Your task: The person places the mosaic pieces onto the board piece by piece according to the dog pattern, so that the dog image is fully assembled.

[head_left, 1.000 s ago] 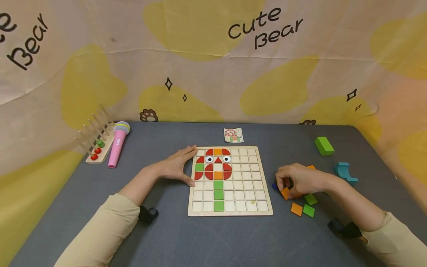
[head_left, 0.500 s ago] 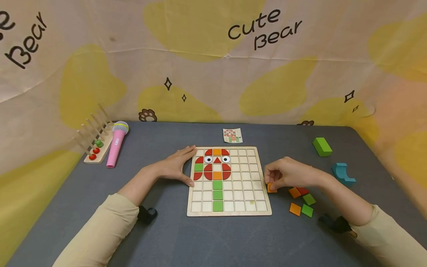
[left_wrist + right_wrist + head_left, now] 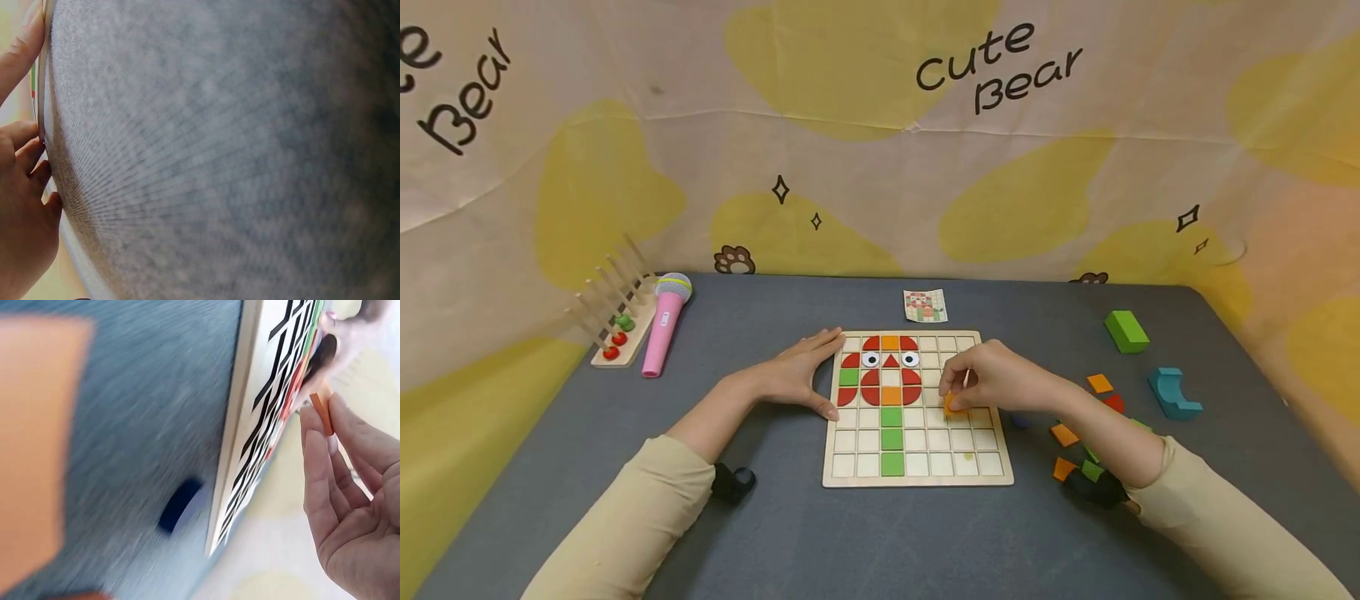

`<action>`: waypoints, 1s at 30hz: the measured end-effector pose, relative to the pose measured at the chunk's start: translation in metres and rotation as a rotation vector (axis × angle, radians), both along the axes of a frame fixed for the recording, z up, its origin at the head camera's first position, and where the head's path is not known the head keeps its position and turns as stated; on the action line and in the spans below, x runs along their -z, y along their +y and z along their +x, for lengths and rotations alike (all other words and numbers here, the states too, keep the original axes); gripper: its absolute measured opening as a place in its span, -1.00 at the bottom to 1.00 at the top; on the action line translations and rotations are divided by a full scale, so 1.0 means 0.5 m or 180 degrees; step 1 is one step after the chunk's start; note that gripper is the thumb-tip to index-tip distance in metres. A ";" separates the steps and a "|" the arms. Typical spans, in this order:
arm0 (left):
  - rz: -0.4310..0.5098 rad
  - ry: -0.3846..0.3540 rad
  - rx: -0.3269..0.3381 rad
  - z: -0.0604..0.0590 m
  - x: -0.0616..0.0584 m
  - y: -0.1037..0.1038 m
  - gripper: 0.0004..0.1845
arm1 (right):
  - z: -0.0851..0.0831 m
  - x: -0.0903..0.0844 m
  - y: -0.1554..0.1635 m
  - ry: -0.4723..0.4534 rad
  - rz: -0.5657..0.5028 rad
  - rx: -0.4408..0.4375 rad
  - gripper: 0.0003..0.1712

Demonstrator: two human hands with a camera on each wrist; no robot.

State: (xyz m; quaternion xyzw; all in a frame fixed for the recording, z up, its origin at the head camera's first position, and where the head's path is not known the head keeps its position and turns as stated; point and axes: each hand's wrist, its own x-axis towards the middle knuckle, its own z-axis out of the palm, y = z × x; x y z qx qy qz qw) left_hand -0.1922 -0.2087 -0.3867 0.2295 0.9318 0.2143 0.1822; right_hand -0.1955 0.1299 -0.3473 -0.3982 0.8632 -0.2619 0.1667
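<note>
A wooden grid board (image 3: 917, 481) lies on the dark table. Red, orange and green tiles and two round eye pieces form a pattern in its left half, with a column of green tiles (image 3: 891, 439) below. My left hand (image 3: 793, 377) rests at the board's left edge, thumb and fingers spread; the left wrist view has its fingertips (image 3: 25, 128) against that edge. Between thumb and fingertips my right hand (image 3: 1000, 377) pinches an orange square tile (image 3: 957, 405) over the board's right half. The right wrist view shows this orange tile (image 3: 322, 414) edge-on.
Loose orange, red and green tiles (image 3: 1100, 383) lie right of the board, partly under the right forearm. A blue piece (image 3: 1019, 421) sits beside the board. Farther right are a green block (image 3: 1126, 331) and a teal arch (image 3: 1175, 393). A picture card (image 3: 925, 306), pink microphone (image 3: 664, 325) and peg stand (image 3: 632, 333) stand around.
My right hand has picked the orange tile from the loose pieces and carried it left, from beside the board to over it. My left hand stays at the board's edge.
</note>
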 end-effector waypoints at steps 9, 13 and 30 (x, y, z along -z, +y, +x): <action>0.0005 -0.0001 0.0006 0.000 -0.002 0.001 0.33 | 0.002 0.004 -0.059 0.0018 -0.0094 -0.0111 -0.80; 0.0008 0.0003 -0.0002 0.000 -0.002 0.001 0.34 | 0.009 0.006 -0.079 -0.0029 -0.0113 -0.0076 -0.84; 0.0033 0.0041 0.0025 -0.004 0.007 -0.002 0.34 | 0.020 0.017 -0.105 0.0054 -0.0027 0.0136 -0.88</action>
